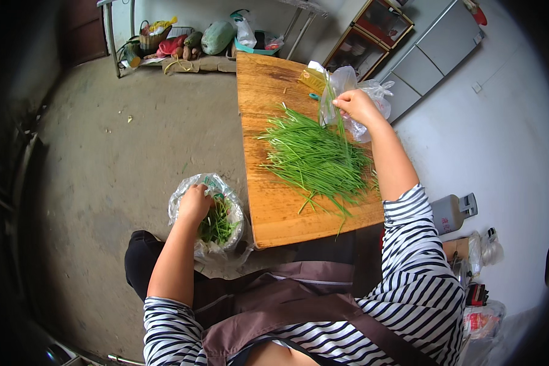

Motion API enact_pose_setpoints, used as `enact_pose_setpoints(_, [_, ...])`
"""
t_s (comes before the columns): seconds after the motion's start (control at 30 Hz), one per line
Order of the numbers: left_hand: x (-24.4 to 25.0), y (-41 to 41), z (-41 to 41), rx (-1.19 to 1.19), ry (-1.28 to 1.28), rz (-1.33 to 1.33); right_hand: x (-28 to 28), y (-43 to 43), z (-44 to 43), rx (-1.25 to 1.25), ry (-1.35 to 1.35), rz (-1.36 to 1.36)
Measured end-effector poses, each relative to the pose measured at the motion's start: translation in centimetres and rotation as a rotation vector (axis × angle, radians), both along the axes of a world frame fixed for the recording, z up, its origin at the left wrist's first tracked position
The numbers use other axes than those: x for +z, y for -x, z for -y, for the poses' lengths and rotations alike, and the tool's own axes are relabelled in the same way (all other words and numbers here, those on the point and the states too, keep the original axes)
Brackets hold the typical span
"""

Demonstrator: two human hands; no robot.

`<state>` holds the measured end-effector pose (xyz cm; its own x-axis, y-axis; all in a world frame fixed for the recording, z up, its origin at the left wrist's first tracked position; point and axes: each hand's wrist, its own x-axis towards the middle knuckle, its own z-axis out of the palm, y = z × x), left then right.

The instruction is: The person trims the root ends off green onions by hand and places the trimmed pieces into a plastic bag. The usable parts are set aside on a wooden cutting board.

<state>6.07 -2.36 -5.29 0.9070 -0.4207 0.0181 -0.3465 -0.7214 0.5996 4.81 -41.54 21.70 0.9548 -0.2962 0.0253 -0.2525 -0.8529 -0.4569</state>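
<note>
A large loose pile of thin green stalks, like garlic chives [315, 158], lies on the wooden table [274, 228]. At the pile's far right side, my right hand [357, 107] is raised with a few long green stalks pinched between thumb and fingers. To the left of the table, my left hand [195, 203] reaches into the mouth of a bin lined with a clear plastic bag [240, 224]. Green scraps [219, 222] lie inside this bin. The left fingertips are partly hidden, and whether they hold anything does not show.
Clear plastic bags [345, 80] and a yellow packet [313, 80] lie at the table's far right corner. A low shelf [215, 64] against the wall bears a winter melon [217, 37], a basket [153, 41] and other vegetables. A gas cylinder [448, 214] stands at the right.
</note>
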Motion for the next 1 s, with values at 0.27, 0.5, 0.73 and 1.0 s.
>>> enact_pose_setpoints(0.27, [-1.0, 0.9, -1.4, -0.023, -0.062, -0.004, 2.2, 0.2, -1.4, -0.011, 0.040, 0.122])
enact_pose_setpoints(0.5, [0.6, 0.6, -2.0, 0.028, 0.236, 0.057, 6.5, 1.3, -10.1, 0.251, -0.586, 0.316])
enact_pose_setpoints(0.73, [6.7, 1.5, -3.2, -0.142, 1.157, -0.622, 0.6, 2.3, -19.1, 0.491, -0.976, 0.035])
enact_pose_setpoints(1.0, [8.1, 2.9, -4.3, -0.323, 1.265, -0.790, -11.1, 2.1, -24.3, 0.304, -1.272, -0.110])
